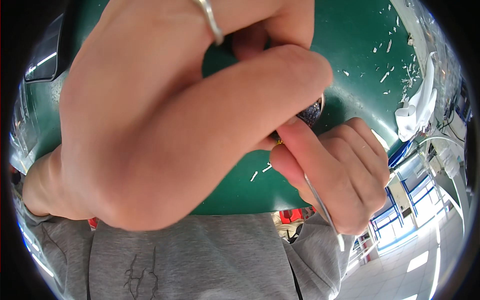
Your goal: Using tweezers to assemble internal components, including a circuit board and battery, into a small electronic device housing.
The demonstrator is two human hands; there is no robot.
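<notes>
Left grip [150,115] clasping dark glittery piece [311,114]; right grip [345,170], beside it, pinching metal tool [321,204]. I judge piece light, stiff; hold rim [323,102].

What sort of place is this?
Probably a workshop or assembly area: green work surface, white scraps scattered on it, and a thin metal tool in the person's right hand.
</notes>
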